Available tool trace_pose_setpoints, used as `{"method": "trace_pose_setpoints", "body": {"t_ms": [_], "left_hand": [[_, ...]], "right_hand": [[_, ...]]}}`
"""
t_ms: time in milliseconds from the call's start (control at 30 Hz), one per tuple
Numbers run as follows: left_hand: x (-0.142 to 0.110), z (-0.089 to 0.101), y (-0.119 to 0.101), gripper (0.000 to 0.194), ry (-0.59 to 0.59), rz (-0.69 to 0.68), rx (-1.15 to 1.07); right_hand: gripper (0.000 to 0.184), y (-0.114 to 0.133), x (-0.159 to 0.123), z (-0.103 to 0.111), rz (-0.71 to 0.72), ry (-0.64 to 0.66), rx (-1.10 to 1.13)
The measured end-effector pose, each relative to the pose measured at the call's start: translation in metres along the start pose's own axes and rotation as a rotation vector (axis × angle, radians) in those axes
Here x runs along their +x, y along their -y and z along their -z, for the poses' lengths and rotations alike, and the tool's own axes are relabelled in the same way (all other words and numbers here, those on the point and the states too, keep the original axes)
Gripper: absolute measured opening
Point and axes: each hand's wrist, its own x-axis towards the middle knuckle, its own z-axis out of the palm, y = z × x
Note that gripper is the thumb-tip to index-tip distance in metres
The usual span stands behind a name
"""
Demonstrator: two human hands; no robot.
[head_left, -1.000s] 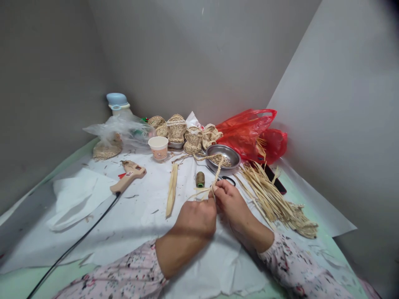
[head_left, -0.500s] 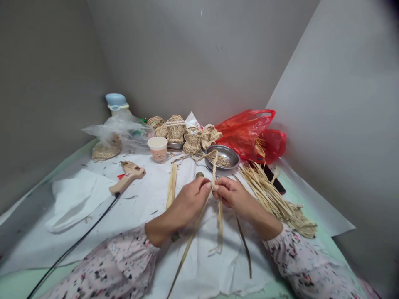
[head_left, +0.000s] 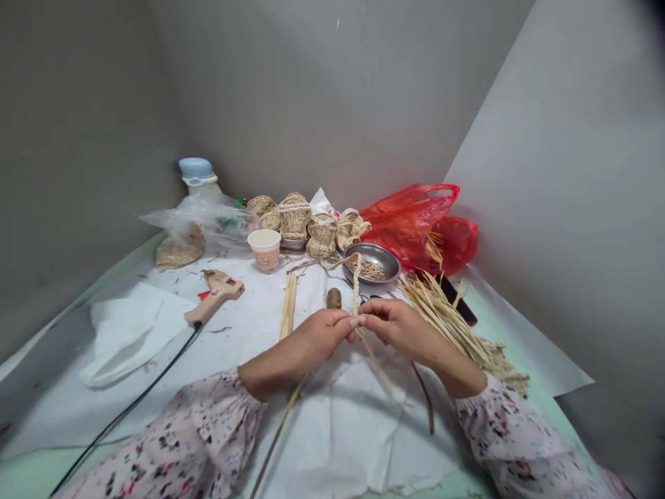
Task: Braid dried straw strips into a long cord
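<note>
My left hand (head_left: 319,334) and my right hand (head_left: 397,327) meet fingertip to fingertip over the white paper (head_left: 218,360), both pinched on a straw braid (head_left: 356,283). The braid runs away from my fingers up to the steel bowl (head_left: 372,260). Loose flat straw strips (head_left: 382,378) hang from the pinch toward me, one passing under my left wrist. A small spool of green thread (head_left: 333,298) stands just beyond my left fingers.
A glue gun (head_left: 214,295) with a black cord lies at left. A paper cup (head_left: 264,247), several small woven baskets (head_left: 294,216), a clear plastic bag (head_left: 200,216), a red bag (head_left: 415,222) and a pile of straw (head_left: 457,329) crowd the back and right. Grey walls close in.
My hands have lifted from a low clench to a fingertip pinch on the braid. The loose strips have swung out below my hands and shifted between frames.
</note>
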Motion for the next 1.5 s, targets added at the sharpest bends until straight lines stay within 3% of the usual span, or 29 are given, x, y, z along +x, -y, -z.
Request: {"method": "trace_pose_setpoints", "body": {"t_ms": [167,333,467,633,800,967,1067,1133,1300,1500], "left_hand": [[0.001,-0.004,0.005,0.032,-0.116,0.043,-0.040],[0.001,-0.011,0.008,0.031,-0.213,0.073,-0.106],[0.003,-0.014,0.013,0.034,-0.194,0.106,-0.331],[0.002,-0.013,0.012,0.036,-0.128,0.169,-0.596],[0.001,-0.014,0.011,0.033,-0.091,0.151,-0.633],[0.004,-0.012,0.013,0.032,-0.146,0.168,-0.632],[0.004,-0.011,0.013,0.032,-0.092,0.140,-0.620],[0.002,-0.011,0.011,0.032,-0.049,0.123,-0.604],[-0.001,-0.012,0.005,0.030,-0.002,0.117,-0.557],[-0.001,-0.011,0.007,0.031,0.040,0.105,-0.525]], "right_hand": [[0.019,0.000,-0.001,0.007,0.020,-0.026,-0.145],[0.020,0.012,-0.009,-0.007,-0.025,-0.119,-0.213],[0.021,0.018,-0.018,-0.029,0.036,-0.220,-0.399],[0.027,0.010,-0.026,-0.061,0.063,-0.247,-0.734],[0.038,0.013,-0.034,-0.072,0.074,-0.224,-0.877],[0.021,0.030,-0.040,-0.035,0.202,-0.080,-0.670],[0.024,0.029,-0.030,-0.009,0.131,-0.259,-0.642],[0.025,0.021,-0.019,0.000,0.137,-0.257,-0.557],[0.029,0.001,0.000,-0.007,0.093,0.041,-0.131],[0.026,-0.009,0.002,-0.014,-0.049,0.098,0.180]]}}
